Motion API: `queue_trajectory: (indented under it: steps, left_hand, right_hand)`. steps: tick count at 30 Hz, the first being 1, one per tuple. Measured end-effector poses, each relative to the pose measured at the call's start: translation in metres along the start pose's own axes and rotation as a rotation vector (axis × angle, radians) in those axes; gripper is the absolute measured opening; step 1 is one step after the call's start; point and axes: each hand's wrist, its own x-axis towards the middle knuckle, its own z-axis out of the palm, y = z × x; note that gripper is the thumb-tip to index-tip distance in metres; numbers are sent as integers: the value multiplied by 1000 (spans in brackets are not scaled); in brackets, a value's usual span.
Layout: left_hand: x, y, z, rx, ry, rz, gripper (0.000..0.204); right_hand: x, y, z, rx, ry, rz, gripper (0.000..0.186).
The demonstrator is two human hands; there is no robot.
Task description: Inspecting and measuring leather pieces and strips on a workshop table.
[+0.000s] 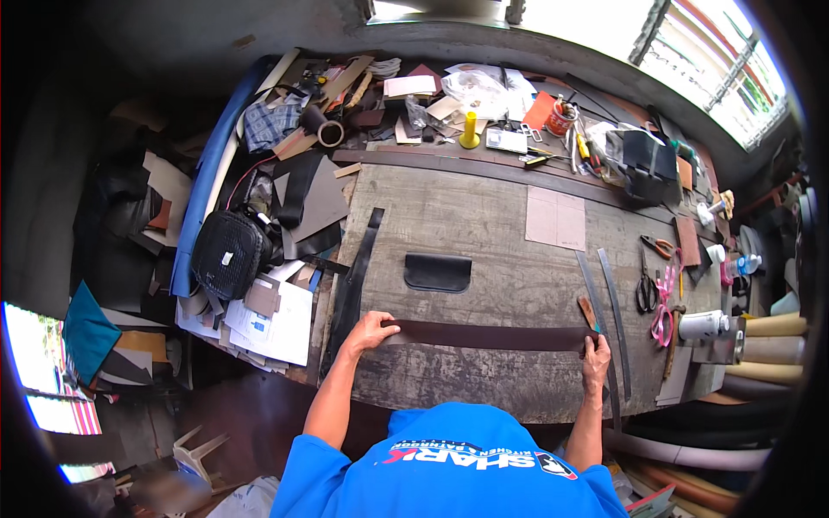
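A long dark brown strip (492, 336), looking like leather, stretches sideways just above the near part of the worktable (484, 207). My left hand (375, 331) pinches its left end, and my right hand (596, 350) grips the right end between thumb and fingers. Beyond the strip lies a black flap-shaped piece (438, 273) with rounded corners. By my right hand is a small brown-handled tool (589, 312), beside two narrow dark strips (610, 285). Left of my left hand, a long black strip (352, 272) runs along the table's edge.
Scissors (646, 289), pliers (656, 247), pink-handled scissors (663, 319) and a white bottle (704, 325) sit at the right. A pale sheet (555, 218) lies farther back. Scraps and tools crowd the back edge, around a yellow stand (470, 131). A black bag (228, 252) rests at the left.
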Motion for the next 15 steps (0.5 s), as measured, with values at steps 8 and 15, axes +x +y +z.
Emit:
queue_trajectory:
  steps: [8,15]
  left_hand:
    - [24,-30,38,175,262,-42,29]
    - [24,-24,41,225,329,-55,30]
  right_hand:
    - [12,53,16,-314,85,-48,16]
    - [14,74,27,-361,214,-62,20]
